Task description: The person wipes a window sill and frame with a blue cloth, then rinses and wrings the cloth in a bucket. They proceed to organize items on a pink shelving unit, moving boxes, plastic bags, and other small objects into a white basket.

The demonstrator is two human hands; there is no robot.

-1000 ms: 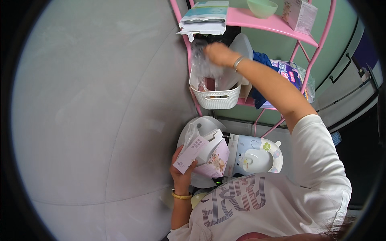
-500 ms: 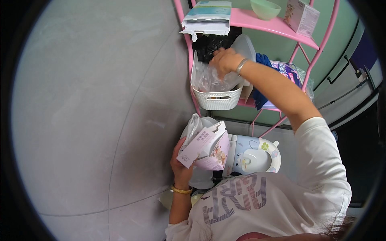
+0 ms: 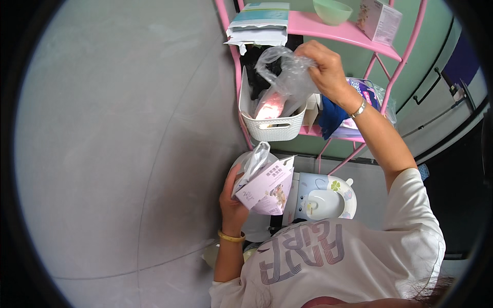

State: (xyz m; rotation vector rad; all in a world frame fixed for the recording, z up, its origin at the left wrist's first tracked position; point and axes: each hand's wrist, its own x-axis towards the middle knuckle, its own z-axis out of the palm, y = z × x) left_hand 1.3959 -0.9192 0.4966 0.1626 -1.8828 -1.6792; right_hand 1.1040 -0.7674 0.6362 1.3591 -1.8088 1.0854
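Observation:
My right hand (image 3: 326, 66) pinches the top of a clear plastic bag (image 3: 291, 77) above a white basket (image 3: 275, 131) on the pink shelf's lower level. The lower part of the bag hangs inside the basket, next to a pink-and-white item (image 3: 270, 107) whose kind I cannot make out. Black plastic (image 3: 257, 56) lies at the basket's back. Lower down, my left hand (image 3: 232, 200) is closed around a pale pink cardboard box (image 3: 264, 187) with a flap raised. A white plastic bag (image 3: 255, 160) is bunched against that box, its handle loop sticking up.
A pink metal shelf (image 3: 318, 26) carries a torn white-and-teal package (image 3: 259, 20), a green bowl (image 3: 333, 11) and another pink box (image 3: 380, 23). Blue cloth (image 3: 332, 118) and a purple package (image 3: 367, 92) sit right of the basket. Beneath stands a patterned toilet seat (image 3: 352, 203).
My right hand has come up and right out of the basket, drawing the clear bag with it. The pink-and-white item now shows. In my left hand, the box has turned slightly.

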